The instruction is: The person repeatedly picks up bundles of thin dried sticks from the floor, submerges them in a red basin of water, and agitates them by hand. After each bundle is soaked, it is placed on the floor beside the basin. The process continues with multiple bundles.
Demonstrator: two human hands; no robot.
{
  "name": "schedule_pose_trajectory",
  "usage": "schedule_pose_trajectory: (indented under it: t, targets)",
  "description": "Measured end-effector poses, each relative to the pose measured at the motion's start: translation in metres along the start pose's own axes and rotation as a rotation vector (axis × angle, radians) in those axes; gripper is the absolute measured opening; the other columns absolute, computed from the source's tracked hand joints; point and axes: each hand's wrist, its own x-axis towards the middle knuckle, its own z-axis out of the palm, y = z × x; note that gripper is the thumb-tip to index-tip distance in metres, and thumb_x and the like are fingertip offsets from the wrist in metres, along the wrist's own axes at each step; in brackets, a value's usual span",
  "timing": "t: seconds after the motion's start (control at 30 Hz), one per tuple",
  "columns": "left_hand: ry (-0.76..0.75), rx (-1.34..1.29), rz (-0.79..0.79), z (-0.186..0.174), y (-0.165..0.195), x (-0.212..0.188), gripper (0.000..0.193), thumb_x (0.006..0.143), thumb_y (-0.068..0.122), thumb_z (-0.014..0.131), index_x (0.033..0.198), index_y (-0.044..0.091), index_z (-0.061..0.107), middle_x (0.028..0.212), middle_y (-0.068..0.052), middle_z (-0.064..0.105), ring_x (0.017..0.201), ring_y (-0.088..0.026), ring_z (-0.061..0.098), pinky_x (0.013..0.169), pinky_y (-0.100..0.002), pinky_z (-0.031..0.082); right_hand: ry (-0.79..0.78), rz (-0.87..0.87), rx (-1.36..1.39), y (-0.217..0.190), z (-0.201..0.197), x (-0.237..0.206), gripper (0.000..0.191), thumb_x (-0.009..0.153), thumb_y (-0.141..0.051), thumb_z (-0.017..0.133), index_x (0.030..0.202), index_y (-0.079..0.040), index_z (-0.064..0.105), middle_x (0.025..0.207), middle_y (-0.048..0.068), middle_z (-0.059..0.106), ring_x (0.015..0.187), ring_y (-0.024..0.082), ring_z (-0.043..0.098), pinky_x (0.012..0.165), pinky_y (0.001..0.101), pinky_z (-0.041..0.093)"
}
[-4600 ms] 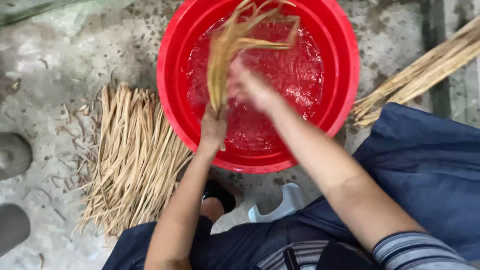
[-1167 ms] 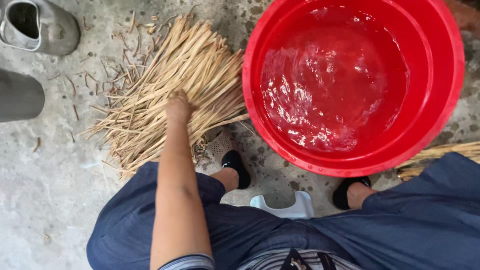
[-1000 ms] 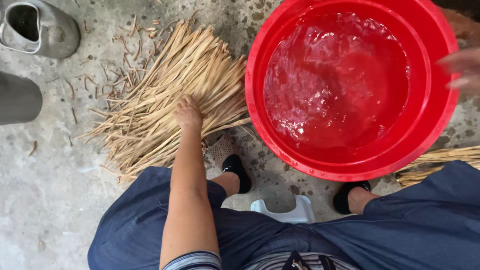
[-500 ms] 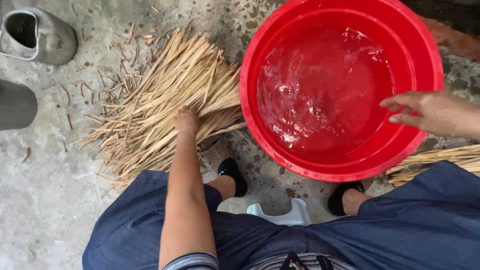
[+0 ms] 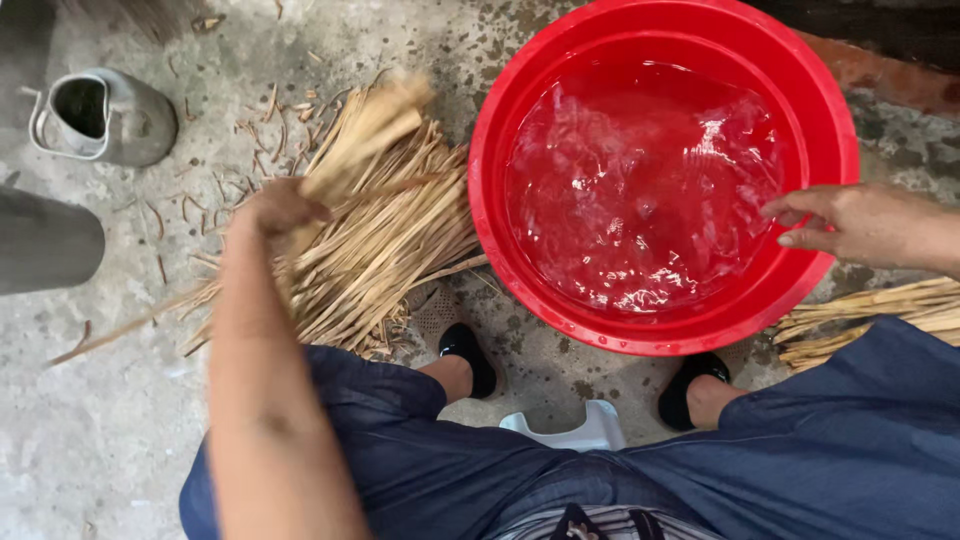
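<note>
The left hand (image 5: 280, 208) is closed around a bunch of dry straw-coloured stalks (image 5: 365, 125), blurred, above the pile of stalks (image 5: 370, 250) spread on the concrete floor (image 5: 90, 420) left of the red basin (image 5: 665, 175). The right hand (image 5: 850, 222) hovers, fingers loosely extended, at the basin's right rim over rippled water (image 5: 640, 190). More stalks (image 5: 880, 320) lie at the right edge, and a grey boot (image 5: 105, 118) stands far left.

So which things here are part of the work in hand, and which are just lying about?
In use: left hand lifting a bunch of straw off the straw pile; red basin of water; right hand at its rim.
Lying about: grey boot; straw bundle at right; white stool.
</note>
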Motion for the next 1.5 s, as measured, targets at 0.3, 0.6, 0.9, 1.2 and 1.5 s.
schedule_pose_trajectory:
  t: [0.3,0.6,0.9,1.2,1.5]
  targets:
    - [0.367,0.772,0.336,-0.076,0.122,-0.115,0.026,0.089,0.027,0.072,0.114,0.019,0.073,0.104,-0.013,0.072,0.100,-0.031,0.069,0.086,-0.052,0.054,0.902,-0.530,0.007,-0.056,-0.080,-0.074,0.089,0.079,-0.048,0.071,0.154,-0.007,0.042,0.155,0.023,0.042,0.139,0.039,0.050,0.109,0.0503,0.046]
    - [0.570,1.574,0.952,0.087,0.320,-0.136,0.026,0.089,0.023,0.070,0.113,0.015,0.077,0.098,-0.004,0.078,0.123,-0.028,0.058,0.115,-0.072,0.018,0.605,-0.422,0.663,-0.133,-0.047,0.017,0.117,0.073,-0.054,0.077,0.163,-0.015,0.012,0.151,0.025,0.041,0.142,0.037,0.041,0.120,0.0543,0.029]
    - [0.116,0.041,0.665,0.231,0.263,0.030,0.071,0.088,0.044,0.071,0.150,0.019,0.048,0.162,-0.014,0.040,0.150,-0.030,0.037,0.125,-0.045,0.035,0.454,0.174,1.655,-0.059,0.130,0.158,0.071,0.088,-0.049,0.068,0.147,-0.015,0.050,0.142,0.011,0.060,0.133,0.025,0.054,0.116,0.0443,0.037]
    - [-0.510,-0.932,0.009,0.355,0.264,0.040,0.085,0.090,0.063,0.057,0.146,0.001,0.041,0.146,-0.025,0.048,0.133,-0.042,0.051,0.103,-0.056,0.048,0.360,0.068,1.617,-0.166,0.134,0.200,0.036,0.103,-0.039,0.050,0.120,-0.012,0.067,0.101,0.006,0.069,0.090,0.015,0.066,0.085,0.0363,0.056]
    - [-0.534,-1.109,-0.032,0.381,0.262,0.047,0.070,0.101,0.053,0.058,0.146,-0.001,0.051,0.137,-0.023,0.060,0.113,-0.028,0.060,0.080,-0.033,0.052,0.437,0.187,1.883,-0.171,0.138,0.189,0.069,0.104,-0.038,0.063,0.157,-0.007,0.031,0.140,0.021,0.046,0.114,0.025,0.051,0.092,0.0467,0.044]
